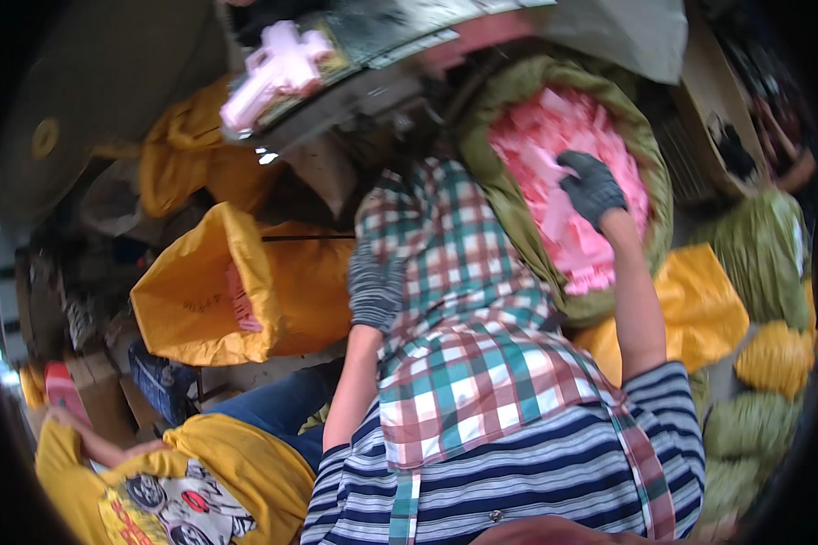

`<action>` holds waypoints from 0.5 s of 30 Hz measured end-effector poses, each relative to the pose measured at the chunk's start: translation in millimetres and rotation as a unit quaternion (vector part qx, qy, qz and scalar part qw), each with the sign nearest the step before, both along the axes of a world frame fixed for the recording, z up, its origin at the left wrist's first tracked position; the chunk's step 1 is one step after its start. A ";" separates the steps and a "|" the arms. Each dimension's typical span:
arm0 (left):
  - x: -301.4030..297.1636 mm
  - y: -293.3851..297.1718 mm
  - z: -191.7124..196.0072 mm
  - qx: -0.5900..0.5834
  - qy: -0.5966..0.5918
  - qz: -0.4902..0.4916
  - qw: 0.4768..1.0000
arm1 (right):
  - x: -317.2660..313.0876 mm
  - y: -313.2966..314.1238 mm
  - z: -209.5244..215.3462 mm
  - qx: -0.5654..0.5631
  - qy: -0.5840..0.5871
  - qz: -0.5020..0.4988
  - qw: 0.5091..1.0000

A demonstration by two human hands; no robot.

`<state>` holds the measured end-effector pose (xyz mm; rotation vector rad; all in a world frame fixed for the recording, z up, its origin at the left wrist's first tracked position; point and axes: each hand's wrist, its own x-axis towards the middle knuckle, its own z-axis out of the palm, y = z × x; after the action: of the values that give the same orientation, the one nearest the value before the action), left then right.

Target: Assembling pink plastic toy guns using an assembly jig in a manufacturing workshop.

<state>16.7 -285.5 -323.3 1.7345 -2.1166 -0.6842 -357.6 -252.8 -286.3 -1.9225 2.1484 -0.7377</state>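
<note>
While among pink pieces (563,173), right hand (593,186)

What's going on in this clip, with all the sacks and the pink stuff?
A person in a plaid apron works amid open sacks. The right hand, in a dark glove, reaches into an olive-green sack full of pink plastic pieces. The left hand, also gloved, rests against the apron's edge; whether it grips anything is unclear. An open yellow sack lies to the left, and another person in a yellow shirt sits at lower left.
</note>
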 end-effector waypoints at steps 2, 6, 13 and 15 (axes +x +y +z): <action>-10.0 2.7 16.9 -0.054 0.144 -0.075 0.985 | 26.2 -1.9 46.2 -0.014 -0.081 -0.007 0.997; -39.4 -9.1 36.6 0.122 0.359 -0.221 0.898 | 90.9 7.8 87.1 0.037 -0.363 0.123 0.923; -22.1 -20.1 42.1 0.101 0.194 -0.210 0.953 | 120.6 5.7 90.2 0.089 -0.242 0.342 0.904; -20.2 -24.2 44.0 0.021 0.135 -0.279 0.951 | 122.3 4.4 86.4 0.049 -0.189 0.371 0.908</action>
<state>-3.6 -309.7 -279.3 0.9693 -2.4037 -1.0479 -235.3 -248.4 -199.9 -2.0908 1.0713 -0.7310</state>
